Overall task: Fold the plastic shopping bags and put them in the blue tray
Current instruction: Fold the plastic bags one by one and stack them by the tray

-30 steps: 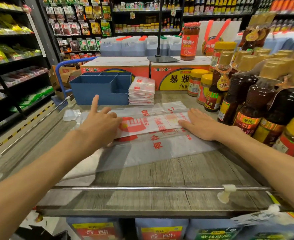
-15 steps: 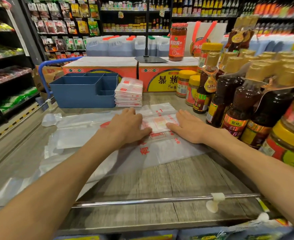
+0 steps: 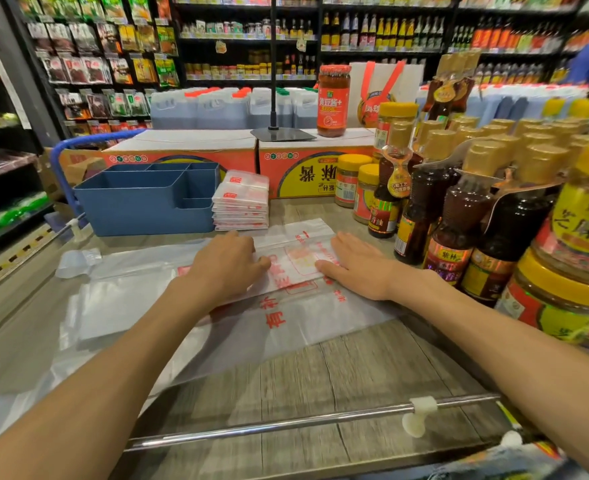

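Hands: our left hand [image 3: 229, 263] and right hand [image 3: 357, 268] press flat, apart, on one plastic bag [image 3: 296, 306].
Around: one blue tray [image 3: 140, 209], one folded-bag stack [image 3: 241, 202] beside it; sauce bottles [image 3: 459, 220] crowd the worktop's [image 3: 355, 368] right.

Wood-grain shelf [image 3: 372, 368], lower centre: flat bag [image 3: 217, 327] mid-frame; blue tray [image 3: 140, 213] and folded stack [image 3: 241, 206] upper left; bottles [image 3: 459, 216] right; boxes [image 3: 251, 157] behind.

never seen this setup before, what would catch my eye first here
Both hands press flat on a half-folded plastic bag mid-counter: the left hand on the fold, the right hand beside it. Behind sit the blue tray and a stack of folded bags; brown sauce bottles crowd the right.
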